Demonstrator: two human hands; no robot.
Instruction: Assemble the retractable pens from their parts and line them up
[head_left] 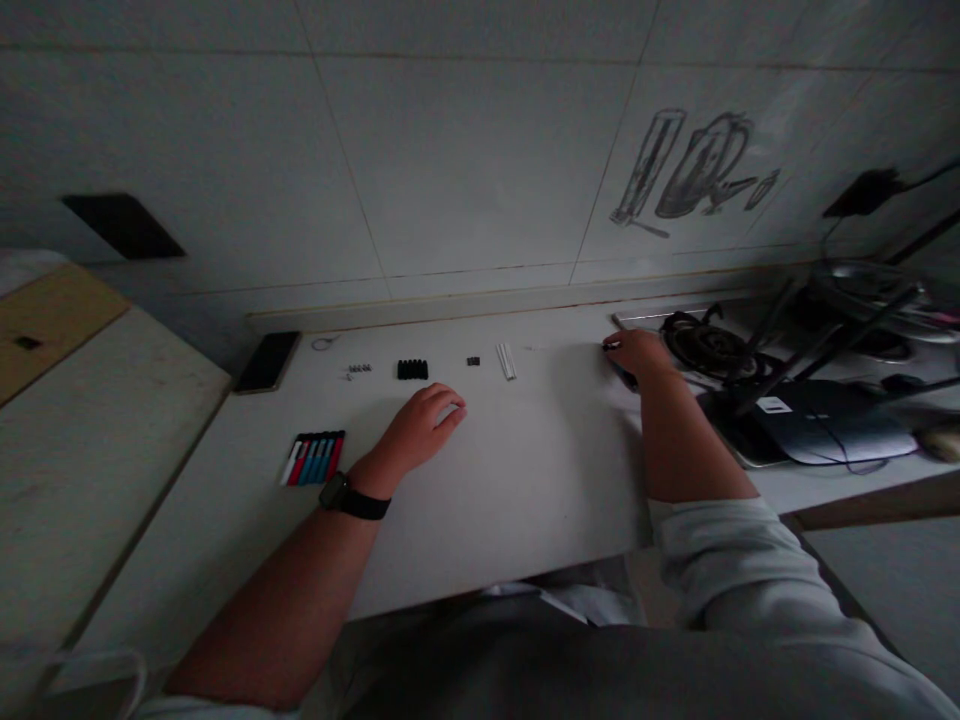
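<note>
The left hand (426, 425), thumb and fingers loosely parted, is near a row of black pieces (412, 370) on the desk (525, 470), while the right hand (637, 354) partly covers a dark object (624, 376) beside the stove (709, 345), its grip impossible to tell.

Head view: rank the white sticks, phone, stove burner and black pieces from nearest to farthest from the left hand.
1. Black pieces: just beyond the left hand.
2. White sticks: to its right.
3. Phone: far left.
4. Stove burner: far right.

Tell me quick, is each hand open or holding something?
Left hand: partly open, nothing seen in it.
Right hand: at a dark thing; grip can't be told.
</note>
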